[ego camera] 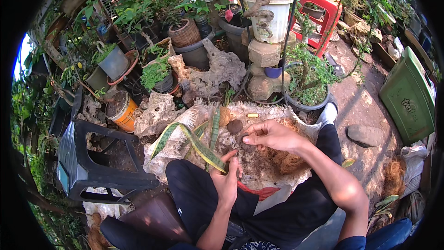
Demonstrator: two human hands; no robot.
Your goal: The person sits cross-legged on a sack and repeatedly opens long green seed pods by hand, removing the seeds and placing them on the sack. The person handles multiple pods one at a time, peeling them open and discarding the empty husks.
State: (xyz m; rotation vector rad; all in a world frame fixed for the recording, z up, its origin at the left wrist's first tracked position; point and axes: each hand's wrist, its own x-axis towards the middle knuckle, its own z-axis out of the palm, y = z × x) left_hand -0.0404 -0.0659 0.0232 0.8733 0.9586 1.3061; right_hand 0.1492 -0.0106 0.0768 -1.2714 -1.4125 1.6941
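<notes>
In my left hand [224,178] is the lower end of a snake plant leaf [203,147], green with yellow edges, which bends away to the left. My right hand [274,135] pinches a dark brown clump [247,144], apparently soil, just above the worn woven sack [258,166]. A round dark ball [235,126] lies beyond it, next to a fibre-covered ball [224,116]. Another snake plant leaf [215,128] points away from me on the sack. Loose brown coconut fibre [286,159] is heaped under my right forearm. A small yellow cylinder [253,115] lies near the far edge.
Left of my knee is a dark plastic stool [104,166] on its side. Rough rocks [156,113] and an orange pot [122,111] border the sack. Beyond stand a white bucket [269,21] on stone blocks and a red stool [319,14]. At right are a stone [365,135] and a green bin [409,97].
</notes>
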